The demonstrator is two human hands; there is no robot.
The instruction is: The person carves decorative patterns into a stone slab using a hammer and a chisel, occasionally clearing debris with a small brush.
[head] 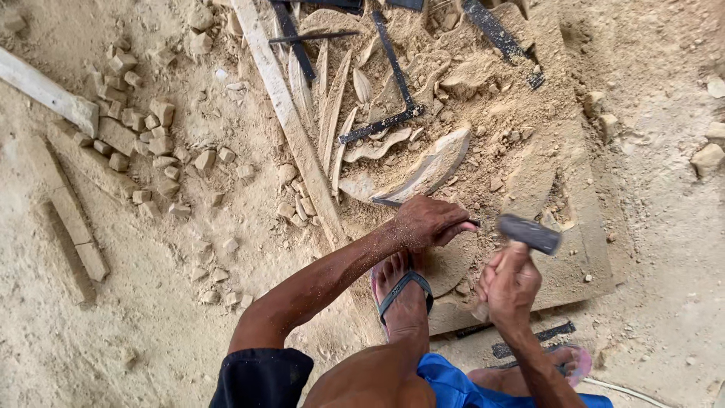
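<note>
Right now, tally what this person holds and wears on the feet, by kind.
Hammer, in the right hand: 1
Chisel, in the left hand, tip on the carved stone slab: 1
Flip-flop sandals, one on the slab, one partly hidden: 2
Total: 4

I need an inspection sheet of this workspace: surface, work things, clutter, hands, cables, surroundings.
Surface: sandy ground, covered with dust.
Work things: carved stone slab with leaf shapes; hammer; chisel, mostly hidden.
Clutter: small stone blocks, chips, wooden plank, black metal strips.
Hands: left hand closed on the chisel; right hand grips the hammer handle.
Cables: nothing seen.
Surroundings: feet in sandals, one resting on the slab.
</note>
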